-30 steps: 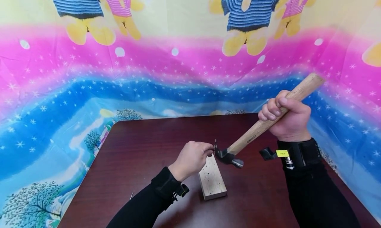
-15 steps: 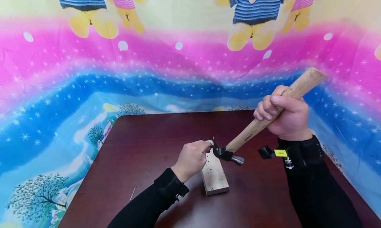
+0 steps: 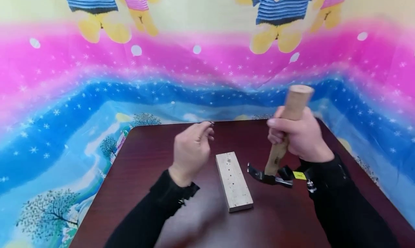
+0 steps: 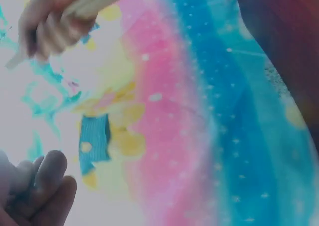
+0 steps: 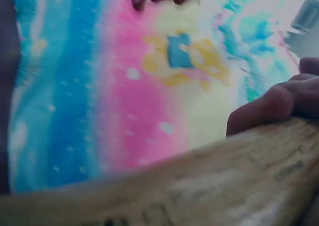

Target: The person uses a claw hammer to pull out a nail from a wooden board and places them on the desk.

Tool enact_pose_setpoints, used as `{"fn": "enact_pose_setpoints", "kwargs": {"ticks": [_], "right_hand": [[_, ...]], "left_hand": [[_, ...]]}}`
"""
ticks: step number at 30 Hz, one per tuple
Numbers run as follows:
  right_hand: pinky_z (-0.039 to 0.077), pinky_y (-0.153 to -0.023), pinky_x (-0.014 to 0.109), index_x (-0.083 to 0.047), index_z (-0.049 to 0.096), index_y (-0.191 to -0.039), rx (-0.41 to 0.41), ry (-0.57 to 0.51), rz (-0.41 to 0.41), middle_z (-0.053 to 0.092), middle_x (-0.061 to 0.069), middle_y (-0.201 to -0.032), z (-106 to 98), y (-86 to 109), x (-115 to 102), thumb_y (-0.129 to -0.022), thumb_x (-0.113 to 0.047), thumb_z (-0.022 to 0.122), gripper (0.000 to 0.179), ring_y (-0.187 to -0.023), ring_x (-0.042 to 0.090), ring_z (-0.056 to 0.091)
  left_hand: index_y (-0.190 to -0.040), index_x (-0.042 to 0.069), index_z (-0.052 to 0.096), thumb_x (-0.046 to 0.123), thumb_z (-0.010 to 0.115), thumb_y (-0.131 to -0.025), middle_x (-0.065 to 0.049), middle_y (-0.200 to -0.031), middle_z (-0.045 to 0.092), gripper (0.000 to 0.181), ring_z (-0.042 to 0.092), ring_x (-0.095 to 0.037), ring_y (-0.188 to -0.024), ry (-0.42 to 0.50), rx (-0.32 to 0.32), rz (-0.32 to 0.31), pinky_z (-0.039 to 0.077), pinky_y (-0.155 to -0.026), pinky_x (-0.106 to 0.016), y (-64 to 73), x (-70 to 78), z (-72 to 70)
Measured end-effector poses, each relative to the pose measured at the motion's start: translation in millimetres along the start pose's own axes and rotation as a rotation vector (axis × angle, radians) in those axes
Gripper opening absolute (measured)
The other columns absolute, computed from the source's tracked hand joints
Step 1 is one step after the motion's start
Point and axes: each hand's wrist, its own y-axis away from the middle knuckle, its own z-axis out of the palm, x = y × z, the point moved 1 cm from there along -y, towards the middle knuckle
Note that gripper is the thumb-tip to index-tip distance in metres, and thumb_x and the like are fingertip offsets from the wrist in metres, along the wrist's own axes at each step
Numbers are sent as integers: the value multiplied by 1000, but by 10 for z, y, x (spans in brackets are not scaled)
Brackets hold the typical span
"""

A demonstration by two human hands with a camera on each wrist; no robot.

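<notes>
In the head view my right hand (image 3: 296, 136) grips the wooden handle of a claw hammer (image 3: 275, 156). The black metal head hangs down, right of a pale wooden block (image 3: 234, 183) and apart from it. Several small dark holes or spots run along the block's top. My left hand (image 3: 192, 147) is raised beyond the block's left side, thumb and forefinger pinched together. A tiny dark tip, apparently a nail (image 3: 212, 123), shows at those fingertips; most of it is hidden. The right wrist view has the hammer handle close up, with curled fingers (image 5: 264, 106) on it.
The block lies flat on a dark red-brown table (image 3: 155, 150). Behind and on both sides hangs a colourful cartoon-printed cloth (image 3: 194, 79). Black straps with small cameras sit on both wrists.
My left hand has moved up and left, away from the block and the hammer claw. The hammer has swung more upright, its head shifting right off the block. The nail on the table is hidden now.
</notes>
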Motion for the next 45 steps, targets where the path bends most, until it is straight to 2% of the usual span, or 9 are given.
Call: {"fn": "enact_pose_setpoints", "kwargs": {"ticks": [3,8,13,16,20,25,31,39,45], "right_hand": [[35,-49,44,-6,68,-76,16,-17,-55,50,7,-60,-82,94,-21,-98,21,44,42,-50,26,37],[32,-52,46,-2,67,-79,29,-15,-52,49,9,-64,-191,114,-81,-99,21,49,36,-53,27,37],[33,-58,45,-6,70,-81,42,-11,-45,49,9,-66,-317,225,-113,-103,22,42,45,-57,26,38],[33,-61,46,-4,70,-88,6,-38,-64,51,10,-70,-423,293,-104,-105,22,39,44,-61,27,40],[31,-65,47,-2,70,-96,-40,-85,-77,53,9,-77,-525,342,-31,-107,22,36,43,-66,27,39],[31,-67,46,-7,69,-97,-58,-72,-44,52,8,-77,-546,338,61,-108,20,35,45,-66,26,40],[28,-65,47,-5,72,-94,-110,-154,-27,43,11,-70,-503,268,162,-105,23,31,51,-62,27,36],[29,-64,46,3,71,-93,-158,-229,-67,42,13,-71,-425,277,201,-102,28,29,50,-62,28,36],[30,-61,47,4,71,-94,-161,-235,-80,43,13,-71,-394,291,204,-102,29,29,50,-62,28,36]], "left_hand": [[-113,-4,80,-2,65,-104,-13,-89,83,18,80,-21,-74,29,-115,-166,65,-68,-29,28,-108,-193],[-121,2,80,13,64,-109,-9,-95,85,22,78,-21,-79,-71,-332,-451,62,-73,-33,352,-422,-412],[-119,2,78,16,63,-108,-8,-96,84,24,75,-22,-84,-242,-637,-719,56,-75,-38,658,-934,-912],[-115,2,78,16,63,-108,-10,-96,82,21,70,-20,-82,-277,-738,-797,50,-72,-36,826,-1144,-1210],[-98,6,79,18,65,-108,-6,-82,68,20,54,-19,-72,-323,-783,-831,39,-69,-36,1029,-1267,-1439],[-82,7,78,18,70,-105,2,-65,46,27,44,-18,-63,-375,-851,-860,35,-67,-36,1272,-1333,-1489],[-58,19,46,12,72,-99,4,-59,34,49,41,-18,-59,-447,-873,-886,33,-63,-34,1504,-1426,-1557],[-59,13,60,12,74,-95,-6,-64,57,38,55,-24,-63,-494,-906,-958,45,-64,-37,1763,-1587,-1481],[-55,14,55,4,67,-88,-9,-64,57,36,53,-27,-63,-533,-888,-932,46,-64,-43,1763,-1612,-1422]]}}
